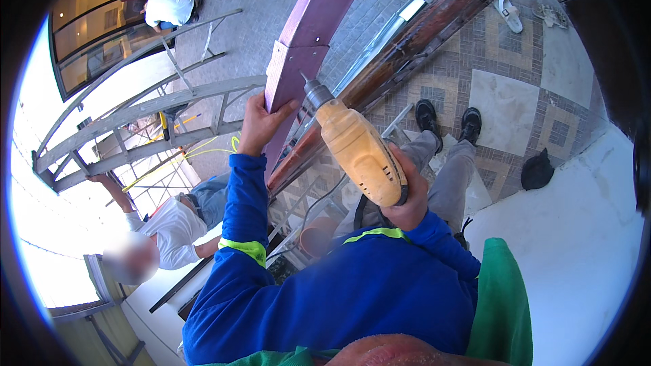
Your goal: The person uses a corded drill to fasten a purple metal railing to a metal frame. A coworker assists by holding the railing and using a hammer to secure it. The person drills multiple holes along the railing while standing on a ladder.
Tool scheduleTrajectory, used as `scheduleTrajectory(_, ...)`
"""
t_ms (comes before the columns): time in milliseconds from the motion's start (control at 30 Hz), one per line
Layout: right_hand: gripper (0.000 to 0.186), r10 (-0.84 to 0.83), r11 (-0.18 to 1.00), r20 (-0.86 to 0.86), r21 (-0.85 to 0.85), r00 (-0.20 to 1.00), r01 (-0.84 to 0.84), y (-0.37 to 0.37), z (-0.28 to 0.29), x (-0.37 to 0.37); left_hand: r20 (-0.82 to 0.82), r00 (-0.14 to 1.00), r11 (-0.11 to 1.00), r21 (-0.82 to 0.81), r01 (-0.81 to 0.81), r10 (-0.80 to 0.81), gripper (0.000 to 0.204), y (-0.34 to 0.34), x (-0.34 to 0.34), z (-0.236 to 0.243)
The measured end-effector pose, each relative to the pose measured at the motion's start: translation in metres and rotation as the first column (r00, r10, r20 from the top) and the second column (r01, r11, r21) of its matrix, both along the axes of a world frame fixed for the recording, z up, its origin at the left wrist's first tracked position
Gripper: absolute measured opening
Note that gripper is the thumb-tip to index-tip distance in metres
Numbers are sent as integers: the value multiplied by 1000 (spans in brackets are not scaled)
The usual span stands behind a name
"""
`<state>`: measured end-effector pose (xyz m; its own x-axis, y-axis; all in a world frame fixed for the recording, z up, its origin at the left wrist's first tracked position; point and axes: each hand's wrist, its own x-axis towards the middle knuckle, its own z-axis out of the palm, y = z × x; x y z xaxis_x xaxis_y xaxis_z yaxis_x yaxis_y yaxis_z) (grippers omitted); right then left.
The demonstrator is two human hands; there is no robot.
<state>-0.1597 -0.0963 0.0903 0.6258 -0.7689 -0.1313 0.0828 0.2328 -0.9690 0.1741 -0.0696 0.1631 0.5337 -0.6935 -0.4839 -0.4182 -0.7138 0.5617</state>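
My right hand point(410, 193) is wrapped round the grip of a worn yellow power drill point(359, 152). Its grey chuck and thin bit point up and left at a purple-painted beam point(298, 68). The bit tip overlaps the beam's face near a joint between two lengths; whether it touches I cannot tell. With my left hand point(263, 125) I grip the beam's lower left edge, the thumb across its face and the fingers partly hidden behind it. Small holes or screw heads dot the beam by the joint.
Left of the beam stands a grey metal ladder or frame point(156, 102). A co-worker in a white shirt point(178, 227) reaches toward it; another person point(169, 7) crouches farther off. A dark wooden beam point(407, 41) runs diagonally above the tiled floor point(505, 88). A white sandal point(510, 15) lies there.
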Motion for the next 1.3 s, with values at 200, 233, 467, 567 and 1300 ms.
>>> scheduleTrajectory(200, 81, 23, 999, 11, 25, 1000, -24, -4, 6, -4, -29, 1000, 1000, -17, -11, 11, 29, 4, -4, -3)
scheduleTrajectory(233, 80, 26, 1000, 4, 8, 1000, -26, -5, 6, -4, -63, 998, 999, -32, -12, 10, 30, 5, -7, -5)
scheduleTrajectory(467, 82, -17, 1000, -17, 3, 1000, 17, -6, 3, -2, 120, 987, 992, 78, 94, -103, 33, 7, -17, -17)
scheduleTrajectory(567, 76, -76, 989, -22, 125, 997, 78, 5, 2, -10, 203, 973, 994, 8, 111, -111, 33, 4, -15, -19)
scheduleTrajectory(1300, 58, -162, 839, 42, 532, 986, 115, -87, 99, -232, 451, 861, 972, 119, 203, -236, 41, 23, -85, -48)
